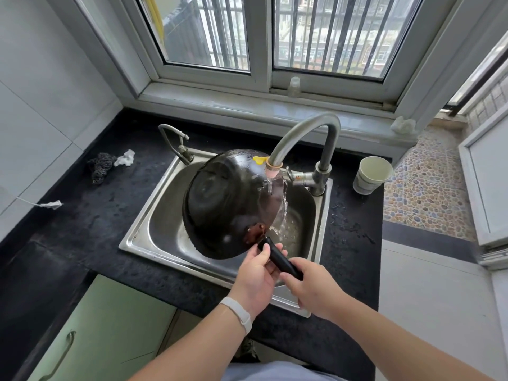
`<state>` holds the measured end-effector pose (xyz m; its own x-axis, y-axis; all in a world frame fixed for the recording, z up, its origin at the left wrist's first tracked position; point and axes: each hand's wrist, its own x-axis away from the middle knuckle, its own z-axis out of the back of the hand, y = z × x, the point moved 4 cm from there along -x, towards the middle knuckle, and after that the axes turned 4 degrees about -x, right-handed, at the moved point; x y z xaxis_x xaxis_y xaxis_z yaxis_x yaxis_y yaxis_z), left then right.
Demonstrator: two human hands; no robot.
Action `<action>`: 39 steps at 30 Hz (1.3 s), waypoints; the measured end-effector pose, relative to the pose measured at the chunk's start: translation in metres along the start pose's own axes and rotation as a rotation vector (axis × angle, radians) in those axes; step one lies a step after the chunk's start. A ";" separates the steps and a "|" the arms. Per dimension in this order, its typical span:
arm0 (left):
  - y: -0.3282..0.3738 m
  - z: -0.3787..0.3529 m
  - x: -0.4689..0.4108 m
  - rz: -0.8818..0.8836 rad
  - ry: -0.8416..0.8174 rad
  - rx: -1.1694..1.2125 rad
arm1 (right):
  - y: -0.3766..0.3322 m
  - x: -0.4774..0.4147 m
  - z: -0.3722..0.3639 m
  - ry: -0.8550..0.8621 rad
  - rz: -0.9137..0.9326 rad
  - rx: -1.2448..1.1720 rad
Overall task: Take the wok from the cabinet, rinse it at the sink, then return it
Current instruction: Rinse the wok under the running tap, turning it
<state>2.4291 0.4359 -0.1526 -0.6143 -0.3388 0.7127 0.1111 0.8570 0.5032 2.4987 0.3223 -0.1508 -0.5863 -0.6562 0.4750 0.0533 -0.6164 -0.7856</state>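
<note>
Two hands worked at one wok. The left hand (257,273), with one white wristband (239,314) on its wrist, was curled round the black handle (279,259) close to the pan. The right hand (312,288) gripped the handle's near end. One green cabinet door (110,320) stood under the dark counter (82,229) at the near left.

The wok (224,202) hung tipped on its side over the one steel sink (137,237), its blackened underside turned to the left and near. Water ran off its right edge into the basin, where it splashed at the bottom.

Two taps stood at the sink's far rim: a small thin tap (173,138) at the left and a big curved faucet (308,127) at the right, whose spout poured onto the wok. On the counter to the left lay one white plug (52,204), one dark scrubber (100,166) and one crumpled tissue (125,158). One paper cup (371,174) stood right of the faucet; what it held could not be told.

Farthest, on the sill, stood one small clear bottle (294,86) and one white wad (402,125).
</note>
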 end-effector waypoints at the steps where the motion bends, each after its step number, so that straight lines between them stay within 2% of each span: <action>1: 0.001 -0.002 0.000 -0.001 0.000 -0.001 | -0.001 0.000 0.001 -0.002 -0.003 -0.024; 20: -0.016 0.007 0.016 0.002 0.014 -0.108 | 0.002 0.029 0.003 -0.090 -0.091 -0.115; 39: -0.047 -0.016 0.040 -0.037 0.116 -0.277 | 0.018 0.071 0.015 -0.150 -0.191 -0.383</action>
<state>2.4124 0.3757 -0.1399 -0.5303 -0.4239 0.7343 0.3088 0.7100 0.6329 2.4696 0.2581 -0.1251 -0.4313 -0.6199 0.6555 -0.3639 -0.5453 -0.7551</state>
